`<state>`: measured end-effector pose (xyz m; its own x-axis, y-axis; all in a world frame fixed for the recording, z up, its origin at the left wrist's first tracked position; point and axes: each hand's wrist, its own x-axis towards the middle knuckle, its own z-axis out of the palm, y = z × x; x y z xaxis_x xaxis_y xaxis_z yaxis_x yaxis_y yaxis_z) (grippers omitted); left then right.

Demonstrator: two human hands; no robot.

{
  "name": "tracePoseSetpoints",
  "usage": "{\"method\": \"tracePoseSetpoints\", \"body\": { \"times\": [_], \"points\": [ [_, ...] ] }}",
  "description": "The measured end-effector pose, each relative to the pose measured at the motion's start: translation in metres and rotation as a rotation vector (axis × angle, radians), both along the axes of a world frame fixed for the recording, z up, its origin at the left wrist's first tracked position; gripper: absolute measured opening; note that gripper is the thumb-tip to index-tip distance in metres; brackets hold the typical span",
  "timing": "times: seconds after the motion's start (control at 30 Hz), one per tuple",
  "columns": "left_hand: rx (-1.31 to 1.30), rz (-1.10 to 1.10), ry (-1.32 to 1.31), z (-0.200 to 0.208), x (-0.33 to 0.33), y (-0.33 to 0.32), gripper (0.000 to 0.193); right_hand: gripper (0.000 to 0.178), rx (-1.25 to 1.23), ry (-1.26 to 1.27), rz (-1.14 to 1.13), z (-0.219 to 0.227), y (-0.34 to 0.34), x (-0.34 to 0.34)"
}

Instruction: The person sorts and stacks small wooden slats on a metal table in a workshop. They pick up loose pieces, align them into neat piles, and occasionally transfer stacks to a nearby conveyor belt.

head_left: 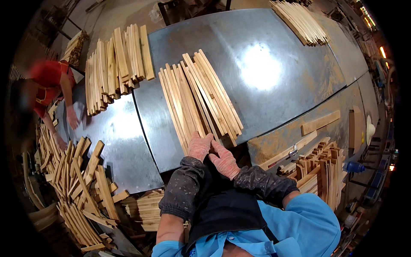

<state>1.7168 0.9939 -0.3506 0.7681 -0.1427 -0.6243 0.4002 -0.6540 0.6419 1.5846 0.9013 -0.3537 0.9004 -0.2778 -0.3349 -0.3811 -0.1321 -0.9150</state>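
Note:
A fanned batch of pale wooden strips (177,98) lies on the grey metal tabletop (150,115) in front of me. Both hands wear pinkish knit gloves, with dark speckled sleeve covers behind them. My left hand (199,147) rests at the near ends of the strips, its finger and thumb tips apart. Just to its right, my right hand (225,161) reaches toward the same ends, thumb and forefinger spread. The two hands nearly meet. The undersides of the fingers are hidden.
More wooden strips (113,64) lie at the far left, and another row (299,23) at the far right. A jumbled heap of wood pieces (81,175) fills the lower left, near a person in red (49,81). Stacked strips (332,175) and a loose board (320,123) are at right.

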Motion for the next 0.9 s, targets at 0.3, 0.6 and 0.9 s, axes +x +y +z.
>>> {"method": "tracePoseSetpoints", "body": {
  "times": [0.3, 0.6, 0.9],
  "points": [
    [-0.334, 0.29, 0.138, 0.005, -0.032, 0.024, 0.025, 0.043, 0.167, 0.058, -0.045, 0.013, -0.054, 0.015],
    [-0.245, 0.553, -0.052, -0.03, -0.042, 0.127, 0.037, 0.055, -0.226, 0.074, -0.254, -0.043, -0.146, 0.054],
    [-0.048, 0.455, 0.004, -0.096, -0.015, 0.167, 0.038, 0.07, -0.392, 0.246, -0.061, -0.079, -0.191, 0.106]
  ]
}}
